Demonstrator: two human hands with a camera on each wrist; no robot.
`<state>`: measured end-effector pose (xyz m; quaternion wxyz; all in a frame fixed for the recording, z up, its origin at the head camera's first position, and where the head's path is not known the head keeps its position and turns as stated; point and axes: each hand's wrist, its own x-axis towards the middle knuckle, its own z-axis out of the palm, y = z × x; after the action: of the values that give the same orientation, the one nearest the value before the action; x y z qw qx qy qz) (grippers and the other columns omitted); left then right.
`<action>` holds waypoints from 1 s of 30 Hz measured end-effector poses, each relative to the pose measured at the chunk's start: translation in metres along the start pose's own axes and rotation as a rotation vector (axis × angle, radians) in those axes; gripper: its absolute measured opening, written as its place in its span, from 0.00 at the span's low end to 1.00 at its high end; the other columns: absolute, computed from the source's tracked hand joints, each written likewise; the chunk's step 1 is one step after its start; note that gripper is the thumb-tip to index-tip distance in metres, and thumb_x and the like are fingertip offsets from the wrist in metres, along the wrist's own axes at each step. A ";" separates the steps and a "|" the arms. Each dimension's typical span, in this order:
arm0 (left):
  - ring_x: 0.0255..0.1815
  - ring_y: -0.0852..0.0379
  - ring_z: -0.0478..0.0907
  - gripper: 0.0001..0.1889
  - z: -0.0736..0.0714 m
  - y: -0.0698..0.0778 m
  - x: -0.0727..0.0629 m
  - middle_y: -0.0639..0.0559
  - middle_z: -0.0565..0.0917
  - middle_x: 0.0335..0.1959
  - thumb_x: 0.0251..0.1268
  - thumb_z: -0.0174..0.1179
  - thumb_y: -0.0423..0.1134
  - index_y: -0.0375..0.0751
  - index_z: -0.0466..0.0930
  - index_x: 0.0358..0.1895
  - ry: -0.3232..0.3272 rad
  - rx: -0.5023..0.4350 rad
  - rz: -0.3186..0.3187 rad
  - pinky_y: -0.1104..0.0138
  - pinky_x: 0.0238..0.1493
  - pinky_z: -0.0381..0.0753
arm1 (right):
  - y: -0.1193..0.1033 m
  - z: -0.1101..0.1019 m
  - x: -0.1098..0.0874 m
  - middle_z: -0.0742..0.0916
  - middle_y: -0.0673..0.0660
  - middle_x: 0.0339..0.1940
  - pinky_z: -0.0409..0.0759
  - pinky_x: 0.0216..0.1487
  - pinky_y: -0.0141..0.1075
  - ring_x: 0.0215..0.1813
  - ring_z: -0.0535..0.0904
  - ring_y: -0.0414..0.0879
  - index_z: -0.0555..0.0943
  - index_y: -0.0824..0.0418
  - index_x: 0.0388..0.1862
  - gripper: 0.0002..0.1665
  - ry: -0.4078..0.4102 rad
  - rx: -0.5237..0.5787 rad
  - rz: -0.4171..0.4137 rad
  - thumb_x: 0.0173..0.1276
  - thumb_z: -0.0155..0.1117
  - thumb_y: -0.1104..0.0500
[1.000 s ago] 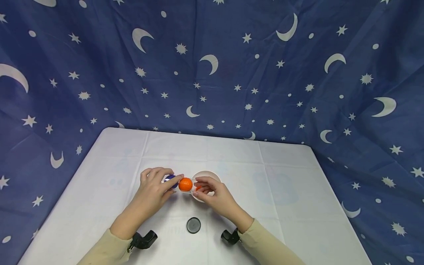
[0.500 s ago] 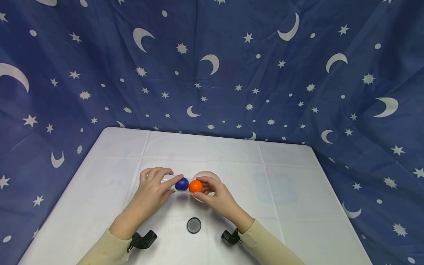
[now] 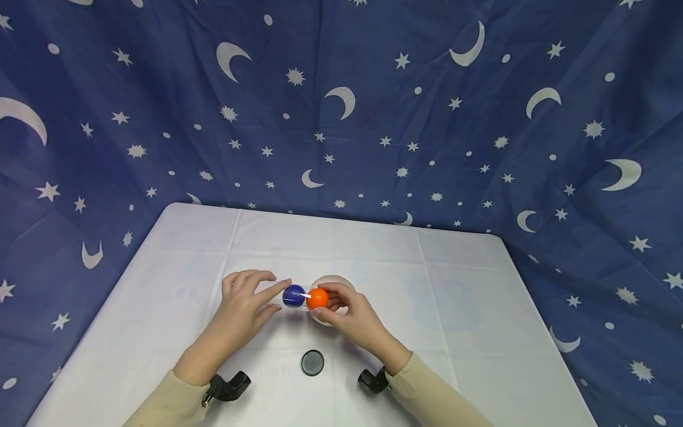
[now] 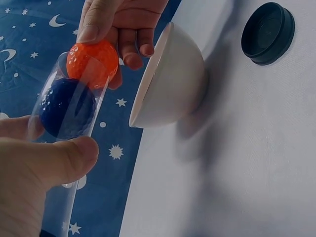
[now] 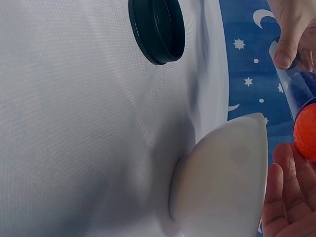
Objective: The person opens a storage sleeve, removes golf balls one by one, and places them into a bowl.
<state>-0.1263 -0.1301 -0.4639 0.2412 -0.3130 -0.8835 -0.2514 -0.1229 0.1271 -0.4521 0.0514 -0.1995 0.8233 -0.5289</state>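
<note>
My left hand (image 3: 242, 302) holds a clear plastic tube (image 4: 59, 210) between thumb and fingers, tilted above the table. Inside the tube sits a blue golf ball (image 4: 66, 108). An orange golf ball (image 4: 93, 61) is at the tube's mouth, touching or close against the blue one and partly outside the rim. My right hand (image 3: 352, 317) pinches the orange ball with thumb and fingertips; the other fingers curl below it. Under the right hand stands a white bowl (image 4: 173, 79), its inside mostly hidden by the hand.
A round black lid (image 3: 312, 363) lies on the white-covered table (image 3: 480, 332) in front of the bowl. Black wrist cameras sit on both forearms. Behind the table hangs a blue cloth (image 3: 373, 118) with moons and stars.
The blue and orange balls have slid right along the tube to its mouth. A bit of orange formerly seen at the right fingers is no longer visible there. Both hands have barely moved.
</note>
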 end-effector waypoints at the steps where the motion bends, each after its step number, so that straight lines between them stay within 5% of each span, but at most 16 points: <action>1: 0.55 0.43 0.67 0.29 0.000 0.000 0.000 0.47 0.75 0.52 0.48 0.75 0.39 0.53 0.81 0.58 0.000 -0.004 -0.003 0.44 0.55 0.54 | 0.006 0.001 0.001 0.83 0.48 0.46 0.80 0.43 0.36 0.38 0.80 0.46 0.79 0.57 0.56 0.25 0.003 0.003 -0.003 0.60 0.73 0.59; 4: 0.55 0.44 0.67 0.29 -0.001 -0.001 0.000 0.47 0.75 0.52 0.48 0.75 0.38 0.53 0.80 0.58 0.000 -0.008 -0.007 0.44 0.55 0.54 | 0.023 0.003 0.003 0.83 0.45 0.47 0.80 0.45 0.39 0.39 0.80 0.44 0.79 0.52 0.57 0.26 0.013 0.005 -0.010 0.59 0.74 0.55; 13: 0.55 0.43 0.67 0.30 -0.002 -0.002 -0.001 0.46 0.75 0.52 0.45 0.76 0.36 0.51 0.81 0.58 0.013 -0.012 -0.016 0.43 0.54 0.54 | 0.025 -0.009 0.005 0.84 0.42 0.44 0.79 0.46 0.45 0.40 0.79 0.41 0.78 0.51 0.59 0.28 0.047 -0.075 0.015 0.61 0.71 0.47; 21: 0.55 0.44 0.67 0.31 -0.002 -0.003 -0.003 0.47 0.75 0.52 0.46 0.76 0.36 0.53 0.80 0.58 0.011 -0.009 -0.022 0.44 0.54 0.54 | 0.038 -0.013 0.016 0.84 0.45 0.42 0.79 0.46 0.37 0.43 0.80 0.45 0.78 0.55 0.59 0.28 0.148 -0.280 0.015 0.61 0.72 0.49; 30: 0.55 0.44 0.67 0.31 -0.003 -0.003 -0.005 0.47 0.75 0.52 0.46 0.76 0.36 0.53 0.80 0.59 -0.001 -0.002 -0.041 0.44 0.55 0.53 | 0.042 -0.001 0.021 0.84 0.48 0.45 0.78 0.49 0.37 0.45 0.79 0.45 0.78 0.56 0.58 0.27 0.135 -0.506 -0.022 0.62 0.70 0.48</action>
<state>-0.1242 -0.1365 -0.4654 0.2353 -0.2951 -0.8896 -0.2571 -0.1545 0.1351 -0.4865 -0.0607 -0.1791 0.9287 -0.3190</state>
